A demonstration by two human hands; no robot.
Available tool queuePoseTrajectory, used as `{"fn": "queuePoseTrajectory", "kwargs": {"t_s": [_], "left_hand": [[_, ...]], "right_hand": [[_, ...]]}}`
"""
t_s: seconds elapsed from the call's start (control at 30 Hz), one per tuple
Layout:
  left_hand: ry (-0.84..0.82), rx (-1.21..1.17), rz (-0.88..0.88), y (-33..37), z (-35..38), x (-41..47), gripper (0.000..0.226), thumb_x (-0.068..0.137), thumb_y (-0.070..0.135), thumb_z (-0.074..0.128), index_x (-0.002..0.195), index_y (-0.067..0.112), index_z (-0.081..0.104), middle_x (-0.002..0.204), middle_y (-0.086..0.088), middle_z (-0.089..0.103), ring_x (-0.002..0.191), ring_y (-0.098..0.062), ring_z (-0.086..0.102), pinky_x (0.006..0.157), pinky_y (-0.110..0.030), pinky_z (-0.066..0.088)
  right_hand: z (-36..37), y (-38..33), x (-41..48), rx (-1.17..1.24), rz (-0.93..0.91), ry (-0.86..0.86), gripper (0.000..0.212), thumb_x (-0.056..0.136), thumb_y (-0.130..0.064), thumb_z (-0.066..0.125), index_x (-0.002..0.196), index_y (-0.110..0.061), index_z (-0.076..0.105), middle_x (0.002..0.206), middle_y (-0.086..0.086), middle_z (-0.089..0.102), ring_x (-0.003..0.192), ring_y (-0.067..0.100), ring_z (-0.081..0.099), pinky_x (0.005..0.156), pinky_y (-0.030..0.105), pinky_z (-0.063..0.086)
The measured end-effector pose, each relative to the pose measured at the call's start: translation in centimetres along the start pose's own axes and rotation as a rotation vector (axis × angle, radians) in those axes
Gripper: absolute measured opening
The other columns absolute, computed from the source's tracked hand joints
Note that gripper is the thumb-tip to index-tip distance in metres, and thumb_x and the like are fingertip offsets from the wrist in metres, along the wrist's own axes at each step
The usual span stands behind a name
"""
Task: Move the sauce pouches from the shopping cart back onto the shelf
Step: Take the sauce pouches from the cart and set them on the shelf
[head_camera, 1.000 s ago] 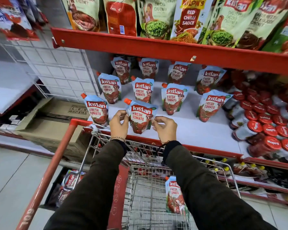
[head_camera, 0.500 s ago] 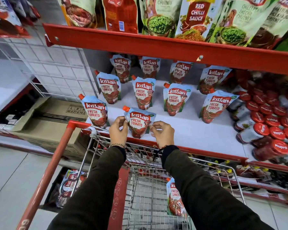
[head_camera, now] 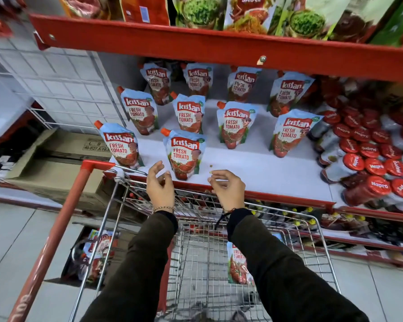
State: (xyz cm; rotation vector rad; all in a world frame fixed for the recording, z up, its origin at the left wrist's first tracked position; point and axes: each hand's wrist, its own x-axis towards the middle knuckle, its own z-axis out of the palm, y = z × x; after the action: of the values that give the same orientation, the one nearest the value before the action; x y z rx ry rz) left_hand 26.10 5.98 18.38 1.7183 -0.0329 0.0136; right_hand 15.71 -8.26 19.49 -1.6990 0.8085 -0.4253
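Observation:
Several blue Kissan Fresh Tomato pouches stand in rows on the white shelf [head_camera: 261,168]. The nearest pouch [head_camera: 184,154] stands upright at the shelf's front. My left hand [head_camera: 159,184] hovers just below and left of it, fingers apart, holding nothing. My right hand [head_camera: 228,187] is off to the pouch's right over the red shelf lip, also empty with loosely curled fingers. One more pouch [head_camera: 239,263] lies in the wire shopping cart [head_camera: 196,263], partly hidden behind my right sleeve.
The cart's red handle [head_camera: 56,231] runs down the left. Red-capped Mapro jars [head_camera: 368,159] crowd the shelf's right end. Chutney and sauce packs fill the upper shelf [head_camera: 219,43]. A cardboard box [head_camera: 56,168] sits on the floor at left. More goods lie on the lower shelf.
Both hands have let go of the front pouch, which now stands on the shelf, and have drawn back toward the cart. The view has tipped down slightly.

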Motion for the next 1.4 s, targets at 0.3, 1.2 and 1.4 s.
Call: {"fn": "queuePoseTrajectory", "kwargs": {"t_s": [0.3, 1.2, 1.4], "left_hand": [[0.035, -0.045, 0.091, 1.7, 0.9, 0.0, 0.034, 0.091, 0.006, 0.054, 0.125, 0.013, 0.054, 0.134, -0.011, 0.051, 0.116, -0.018, 0.057, 0.088, -0.018, 0.051], [-0.690, 0.514, -0.443, -20.0, 7.4, -22.9, 0.041, 0.094, 0.006, 0.049, 0.135, 0.008, 0.048, 0.138, -0.013, 0.054, 0.122, -0.032, 0.056, 0.108, -0.042, 0.046], [-0.722, 0.559, -0.659, -25.5, 9.8, -23.2, 0.047, 0.097, 0.011, 0.046, 0.143, 0.006, 0.037, 0.148, -0.013, 0.044, 0.132, -0.031, 0.047, 0.114, -0.043, 0.038]], "right_hand": [[-1.4, -1.1, 0.5, 0.021, -0.065, -0.044, 0.030, 0.084, -0.019, 0.074, 0.114, -0.015, 0.069, 0.114, 0.002, 0.072, 0.099, 0.016, 0.069, 0.087, 0.018, 0.051], [-10.2, 28.3, -9.8, -0.370, 0.544, -0.158, 0.036, 0.093, -0.021, 0.062, 0.120, 0.002, 0.065, 0.123, 0.019, 0.068, 0.113, 0.032, 0.064, 0.086, 0.023, 0.044], [-8.9, 32.6, -8.7, -0.524, 0.562, -0.186, 0.030, 0.097, -0.015, 0.051, 0.115, 0.006, 0.063, 0.115, 0.024, 0.068, 0.104, 0.035, 0.065, 0.079, 0.028, 0.046]]}}
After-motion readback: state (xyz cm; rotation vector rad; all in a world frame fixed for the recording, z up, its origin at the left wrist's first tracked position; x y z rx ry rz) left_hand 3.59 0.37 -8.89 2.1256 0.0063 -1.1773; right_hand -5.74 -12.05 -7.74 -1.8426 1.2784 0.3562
